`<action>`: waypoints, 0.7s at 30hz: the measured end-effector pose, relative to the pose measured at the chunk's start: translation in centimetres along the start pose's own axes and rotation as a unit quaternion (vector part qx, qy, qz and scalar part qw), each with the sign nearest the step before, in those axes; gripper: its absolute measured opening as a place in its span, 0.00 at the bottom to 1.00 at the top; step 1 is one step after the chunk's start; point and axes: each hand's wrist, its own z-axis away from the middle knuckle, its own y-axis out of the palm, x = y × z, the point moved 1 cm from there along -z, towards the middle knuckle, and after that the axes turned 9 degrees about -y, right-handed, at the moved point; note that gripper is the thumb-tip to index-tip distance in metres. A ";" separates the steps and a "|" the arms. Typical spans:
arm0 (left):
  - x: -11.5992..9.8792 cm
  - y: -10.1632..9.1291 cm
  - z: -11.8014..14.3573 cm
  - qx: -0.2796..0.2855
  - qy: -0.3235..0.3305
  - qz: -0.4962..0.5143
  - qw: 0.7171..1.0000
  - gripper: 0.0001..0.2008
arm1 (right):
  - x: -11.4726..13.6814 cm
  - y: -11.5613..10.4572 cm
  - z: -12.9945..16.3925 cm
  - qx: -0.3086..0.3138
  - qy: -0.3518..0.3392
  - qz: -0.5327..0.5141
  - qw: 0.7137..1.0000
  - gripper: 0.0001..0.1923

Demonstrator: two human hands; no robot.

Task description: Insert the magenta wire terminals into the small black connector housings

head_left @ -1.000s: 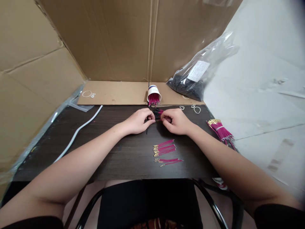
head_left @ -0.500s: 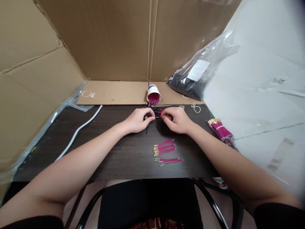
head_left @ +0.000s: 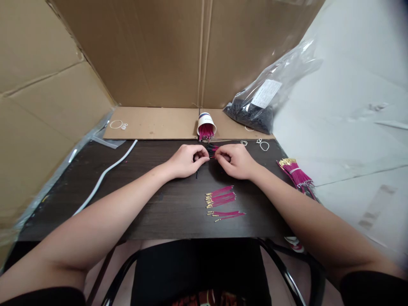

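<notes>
My left hand (head_left: 188, 160) and my right hand (head_left: 235, 160) meet over the far middle of the dark table, thumbs and fingertips pinched and almost touching. What the left fingers hold is too small to make out; some small black pieces (head_left: 196, 174) lie under that hand. A thin magenta wire seems to be in the right fingertips, mostly hidden. Just beyond the fingertips lies a bundle of magenta wires with black sleeves (head_left: 211, 149), partly covered by the right hand. Closer to me, loose magenta wires with gold-coloured ends (head_left: 223, 199) lie in rough rows.
A tipped paper cup (head_left: 205, 121) full of magenta wires lies on a cardboard strip (head_left: 153, 123). Behind right sits a clear bag of black pieces (head_left: 251, 112). A banded wire bundle (head_left: 296, 173) is at the right edge, a white tube (head_left: 103, 176) left, rubber bands (head_left: 264, 146) behind.
Both hands stay in nearly the same place. The left fingertips have shifted slightly right, closer to the right fingertips. The loose wires have not moved.
</notes>
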 end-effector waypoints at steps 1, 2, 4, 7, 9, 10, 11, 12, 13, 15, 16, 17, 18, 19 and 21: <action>0.0 0.0 0.0 0.000 0.005 -0.001 1.000 0.10 | 0.0 0.0 0.0 0.003 0.001 -0.001 1.000 0.11; 0.0 0.0 0.0 0.000 0.010 -0.002 1.000 0.10 | 0.1 0.0 0.0 0.007 0.002 -0.002 1.000 0.11; 0.0 0.0 0.1 -0.001 0.014 -0.005 1.000 0.10 | 0.1 0.0 0.0 0.014 0.005 -0.005 1.000 0.11; 0.0 0.0 0.1 0.001 0.012 -0.006 1.000 0.10 | 0.2 0.1 -0.1 0.015 0.004 -0.007 1.000 0.10; 0.1 0.0 0.1 0.004 0.010 -0.006 1.000 0.10 | 0.2 0.1 -0.1 0.012 -0.005 -0.006 1.000 0.10; 0.1 0.1 0.1 0.004 0.010 -0.006 1.000 0.10 | 0.2 0.1 -0.1 0.011 -0.009 -0.005 1.000 0.10; 0.1 0.1 0.1 0.002 0.009 -0.004 1.000 0.10 | 0.1 0.0 -0.1 0.012 -0.012 -0.004 1.000 0.10; 0.1 0.1 0.1 -0.001 0.007 0.000 1.000 0.11 | 0.1 -0.1 -0.1 0.012 -0.012 -0.002 1.000 0.10; 0.2 0.1 0.0 -0.004 0.004 0.006 1.000 0.11 | 0.0 -0.1 -0.1 0.013 -0.011 0.000 1.000 0.10; 0.2 0.2 0.0 -0.009 -0.002 0.020 1.000 0.13 | -0.1 -0.3 -0.1 0.011 -0.009 0.003 1.000 0.09; 0.2 0.2 0.0 -0.008 -0.003 0.025 1.000 0.13 | -0.2 -0.3 -0.1 0.010 -0.008 0.003 1.000 0.09; 0.1 0.2 0.0 -0.006 -0.001 0.025 1.000 0.13 | -0.2 -0.3 -0.1 0.008 -0.008 0.003 1.000 0.09; 0.1 0.2 0.0 -0.003 0.002 0.021 1.000 0.12 | -0.2 -0.3 -0.1 0.005 -0.008 0.001 1.000 0.09; 0.1 0.1 -0.1 -0.001 0.005 0.016 1.000 0.12 | -0.2 -0.3 -0.1 0.003 -0.011 0.000 1.000 0.09; 0.0 0.1 -0.1 0.004 0.002 0.012 1.000 0.12 | -0.1 -0.2 -0.1 -0.004 -0.017 0.000 1.000 0.09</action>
